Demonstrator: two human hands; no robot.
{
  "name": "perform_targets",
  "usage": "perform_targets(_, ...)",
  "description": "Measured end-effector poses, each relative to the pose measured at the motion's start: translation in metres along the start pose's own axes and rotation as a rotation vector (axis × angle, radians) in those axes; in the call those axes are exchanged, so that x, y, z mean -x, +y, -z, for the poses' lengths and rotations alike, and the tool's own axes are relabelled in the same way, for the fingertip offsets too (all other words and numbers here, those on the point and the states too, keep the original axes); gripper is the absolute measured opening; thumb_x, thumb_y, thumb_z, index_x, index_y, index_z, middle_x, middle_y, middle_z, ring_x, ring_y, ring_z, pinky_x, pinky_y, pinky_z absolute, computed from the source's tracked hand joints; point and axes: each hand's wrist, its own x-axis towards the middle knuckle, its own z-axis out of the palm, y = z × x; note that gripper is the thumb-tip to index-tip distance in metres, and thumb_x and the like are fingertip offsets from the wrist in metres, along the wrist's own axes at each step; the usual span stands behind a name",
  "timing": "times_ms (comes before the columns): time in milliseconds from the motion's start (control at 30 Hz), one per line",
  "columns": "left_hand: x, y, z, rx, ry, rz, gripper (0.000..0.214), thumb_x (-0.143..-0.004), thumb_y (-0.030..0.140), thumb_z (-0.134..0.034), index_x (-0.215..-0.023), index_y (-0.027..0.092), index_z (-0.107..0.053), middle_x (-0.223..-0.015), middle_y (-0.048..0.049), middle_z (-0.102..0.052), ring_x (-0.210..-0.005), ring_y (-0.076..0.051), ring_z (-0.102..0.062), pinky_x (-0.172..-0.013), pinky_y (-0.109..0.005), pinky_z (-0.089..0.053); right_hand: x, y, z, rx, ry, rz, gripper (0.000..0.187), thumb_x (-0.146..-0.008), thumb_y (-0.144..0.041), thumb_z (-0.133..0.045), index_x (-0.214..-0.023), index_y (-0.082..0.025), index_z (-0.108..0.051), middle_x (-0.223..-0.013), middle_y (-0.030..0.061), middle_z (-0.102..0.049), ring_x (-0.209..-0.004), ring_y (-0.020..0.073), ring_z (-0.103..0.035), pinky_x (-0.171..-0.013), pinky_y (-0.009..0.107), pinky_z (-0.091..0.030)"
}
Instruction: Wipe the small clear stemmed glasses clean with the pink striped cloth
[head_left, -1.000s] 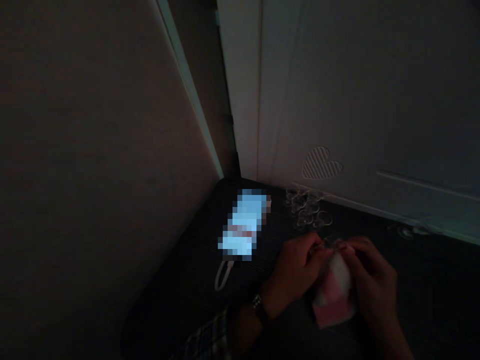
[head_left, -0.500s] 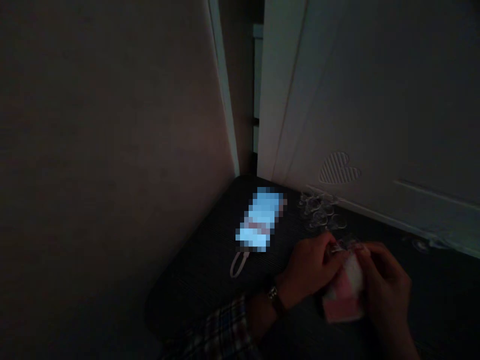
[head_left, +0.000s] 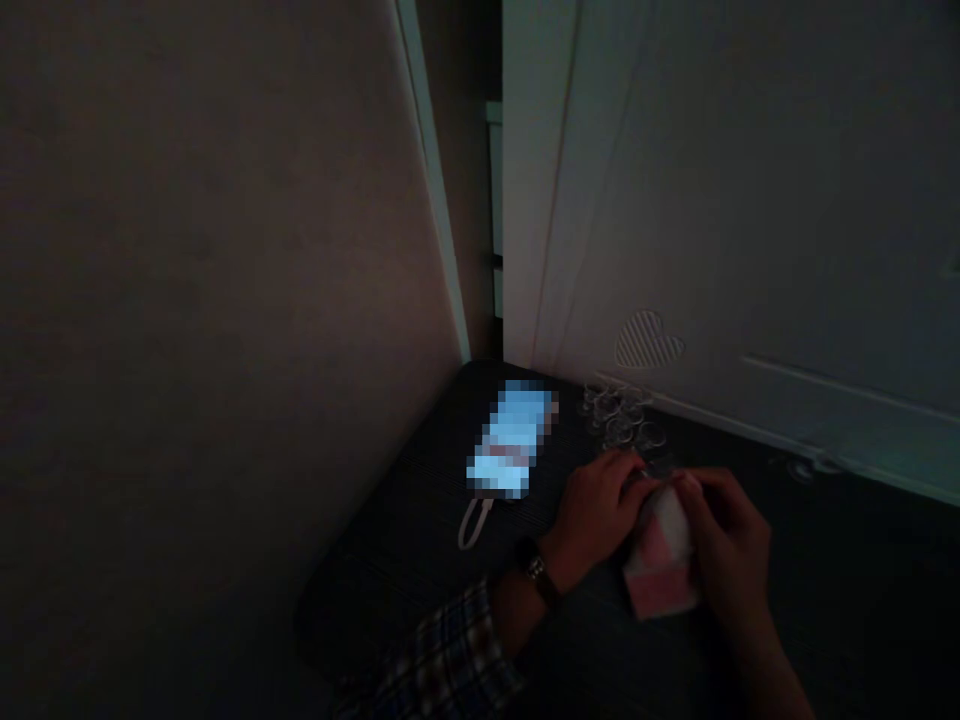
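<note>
A small pink-and-white packet (head_left: 664, 590), soft-looking in the dim light, is held upright above the dark tabletop. My left hand (head_left: 600, 510) grips its upper left edge with bent fingers; a dark band with a small shiny piece circles that wrist. On the other side, my right hand (head_left: 731, 530) pinches the top of the packet between thumb and fingers. The fingertips partly cover the packet's upper end, and what lies between them there is too dark to make out. Just beyond my left hand lies a cluster of clear round rings or discs (head_left: 622, 415).
A lit phone (head_left: 512, 440), its screen blurred out, lies left of my hands with a strap loop (head_left: 472, 523) at its near end. A wall (head_left: 225, 300) borders the dark table (head_left: 405, 560); a white panel with a heart relief (head_left: 649, 340) stands behind. Small clear pieces (head_left: 802, 468) lie at right.
The view has turned slightly, so most things sit further left in the picture. Both hands still hold the packet, their fingers a little shifted at its top.
</note>
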Motion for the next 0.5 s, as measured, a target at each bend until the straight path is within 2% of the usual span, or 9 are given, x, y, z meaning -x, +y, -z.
perform_targets(500,-0.006,-0.011,-0.001,0.002,-0.075,0.051,0.021,-0.089,0.029,-0.051,-0.099,0.013,-0.059,-0.092,-0.0046,-0.064,-0.077,-0.015,-0.062,-0.069,-0.033,-0.053,-0.007,-0.001,-0.006,0.065,-0.044,0.111,0.018,-0.089,-0.03,-0.052,-0.093,-0.014,-0.06,-0.09,0.0026,-0.062,-0.077,0.0132,-0.06,-0.069,0.031,-0.051)
